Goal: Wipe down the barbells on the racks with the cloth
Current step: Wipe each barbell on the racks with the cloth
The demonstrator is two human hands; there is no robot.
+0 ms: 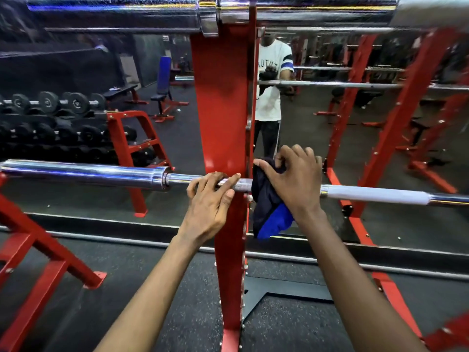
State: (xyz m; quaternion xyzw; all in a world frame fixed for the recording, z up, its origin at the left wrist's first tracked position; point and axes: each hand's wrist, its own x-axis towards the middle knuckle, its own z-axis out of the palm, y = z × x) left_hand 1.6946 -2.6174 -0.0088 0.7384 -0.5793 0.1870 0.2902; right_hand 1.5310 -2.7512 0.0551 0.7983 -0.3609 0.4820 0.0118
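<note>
The lower barbell [368, 194] lies level across the middle of the view, from nine o'clock to three o'clock, where it crosses the red upright [220, 102] of the rack. It is gripped by the left hand [212, 199] just left of centre. The fingers are curled over the bare shaft beside the thick chrome sleeve, apparently to stop the bar turning or sliding while it is rubbed. The cloth [269, 212], dark with a bright blue fold, is bunched round the shaft just right of the upright and is clenched there by the right hand [294, 179]. The fingers are closed over the top of it, so that pressure can be put all round the bar, and its loose end hangs toward six o'clock. An upper barbell [127, 8] is racked at twelve o'clock, largely cut off by the top edge. The stretch of shaft beneath the cloth and right hand is hidden, as is the hook on which the bar rests. Both ends of the lower barbell run out of frame. Behind the rack a mirror [304, 138] doubles the red frames at two o'clock, so real and reflected rails are hard to separate. Whether any part of the shaft is already clean cannot be judged.
</note>
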